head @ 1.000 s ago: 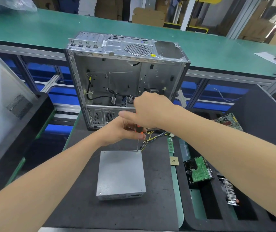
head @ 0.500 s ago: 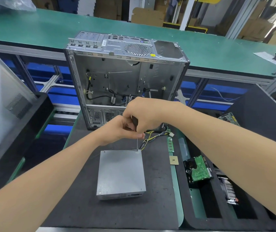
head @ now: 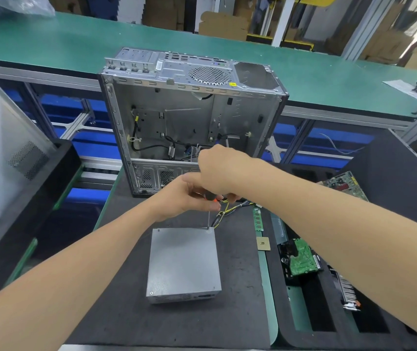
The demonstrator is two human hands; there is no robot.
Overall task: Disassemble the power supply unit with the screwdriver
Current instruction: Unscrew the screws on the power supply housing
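On the dark foam worktop (head: 116,300), left hand (head: 183,200) and right hand (head: 221,171) fingers curl round the black-and-orange screwdriver (head: 209,217), tip at the one-o'clock corner of the grey metal power supply unit (head: 183,262). Likely unscrewing; next: steady downward turns.

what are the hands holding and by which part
The screwdriver, by its handle: right hand around the top, left hand pinching its lower end. Tip on the power supply unit.

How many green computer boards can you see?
3: a thin memory stick right of the power supply unit, one on the hard drive nearer you, and a bigger board farther back beyond the right arm. More may be hidden under that arm.
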